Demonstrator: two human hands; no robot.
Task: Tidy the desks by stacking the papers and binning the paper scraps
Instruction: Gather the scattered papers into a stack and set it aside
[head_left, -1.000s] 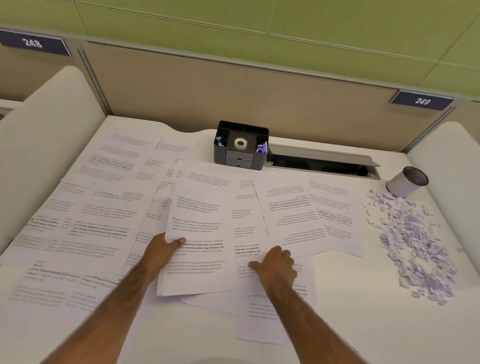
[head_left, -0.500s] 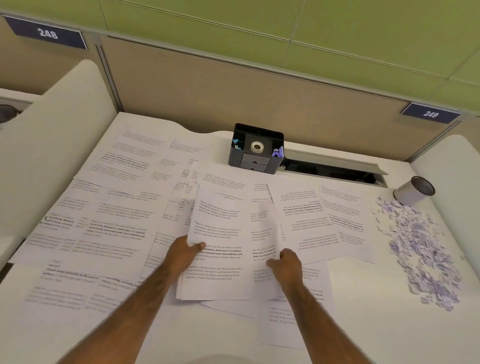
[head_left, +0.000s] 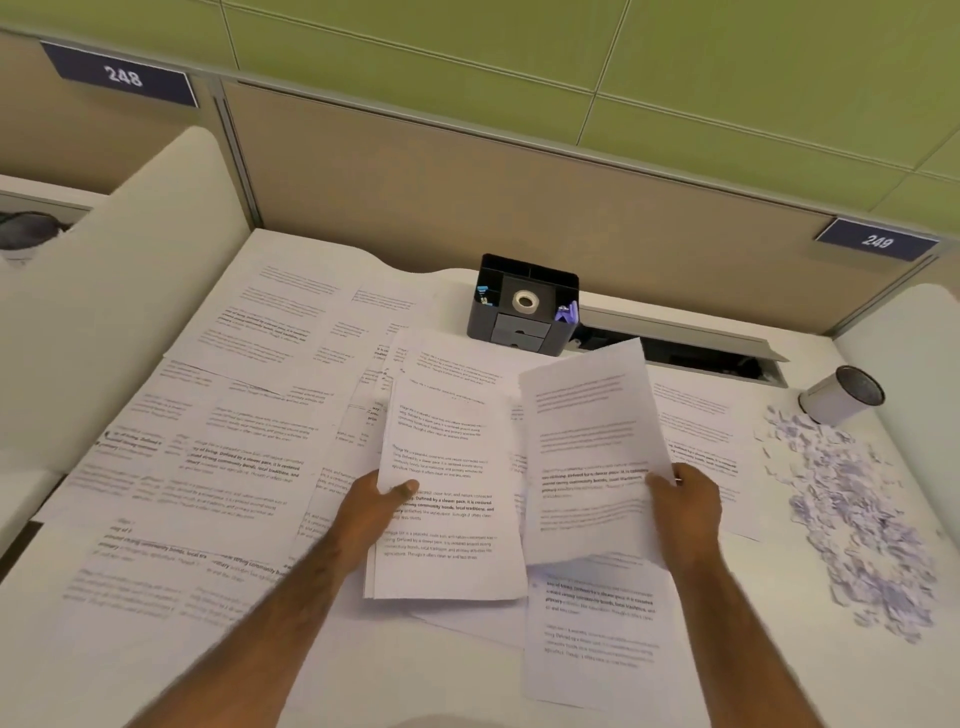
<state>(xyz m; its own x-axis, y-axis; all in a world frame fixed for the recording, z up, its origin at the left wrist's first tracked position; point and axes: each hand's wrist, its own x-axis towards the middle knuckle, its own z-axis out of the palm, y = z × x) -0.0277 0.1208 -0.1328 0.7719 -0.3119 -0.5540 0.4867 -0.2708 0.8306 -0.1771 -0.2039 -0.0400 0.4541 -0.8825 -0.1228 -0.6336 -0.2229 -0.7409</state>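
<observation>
My left hand (head_left: 375, 506) grips a small stack of printed papers (head_left: 452, 519) at its left edge, thumb on top, held just above the desk. My right hand (head_left: 685, 506) pinches a single printed sheet (head_left: 587, 452) by its right edge and holds it raised and tilted beside the stack. Many more printed sheets (head_left: 208, 457) lie spread over the white desk, mostly to the left. A heap of lilac paper scraps (head_left: 857, 519) covers the desk's right side. A small white cylindrical bin (head_left: 839, 395) lies tipped behind the scraps.
A black desk organiser (head_left: 522, 306) with a tape roll stands at the back centre, next to an open cable tray (head_left: 701, 348). White side dividers (head_left: 104, 291) flank the desk. A beige back panel carries the labels 248 and 249.
My right hand has lifted one sheet off the desk and raised it to the right of the stack. My left hand keeps its hold on the stack, now a little higher.
</observation>
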